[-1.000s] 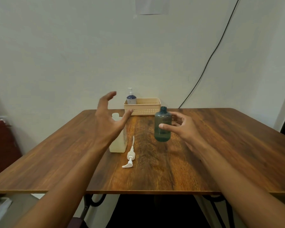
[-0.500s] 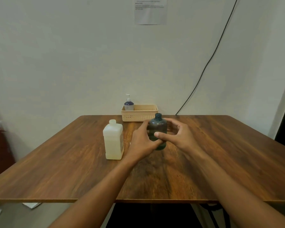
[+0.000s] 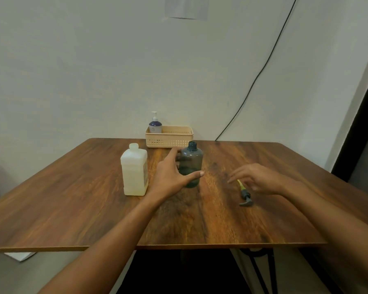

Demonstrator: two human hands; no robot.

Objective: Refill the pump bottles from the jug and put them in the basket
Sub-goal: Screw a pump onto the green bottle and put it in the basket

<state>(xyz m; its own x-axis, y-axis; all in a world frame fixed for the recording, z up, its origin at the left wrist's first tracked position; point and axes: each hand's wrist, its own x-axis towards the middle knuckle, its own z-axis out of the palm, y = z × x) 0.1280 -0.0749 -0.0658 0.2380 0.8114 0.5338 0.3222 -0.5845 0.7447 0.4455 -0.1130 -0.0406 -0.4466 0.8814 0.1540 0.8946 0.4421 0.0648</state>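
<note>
A dark teal bottle (image 3: pixel 192 164) without its pump stands upright in the middle of the wooden table (image 3: pixel 72 198). My left hand (image 3: pixel 172 177) is wrapped around its left side, thumb across the front and fingers behind. The bottle's dark pump head with a yellow tube (image 3: pixel 244 197) lies flat on the table to the right. My right hand (image 3: pixel 257 179) hovers just over the tube end with its fingers spread, holding nothing. A white translucent jug (image 3: pixel 134 170) stands left of the bottle.
A beige basket (image 3: pixel 174 140) sits at the table's far edge against the wall, with a purple pump bottle (image 3: pixel 155 126) standing in its left end. A black cable (image 3: pixel 253 81) runs down the wall at the right. A paper sheet (image 3: pixel 19 255) lies on the floor.
My right hand has let go of the teal bottle and moved right, over the pump head. My left hand has stayed on the bottle, which still stands beside the jug.
</note>
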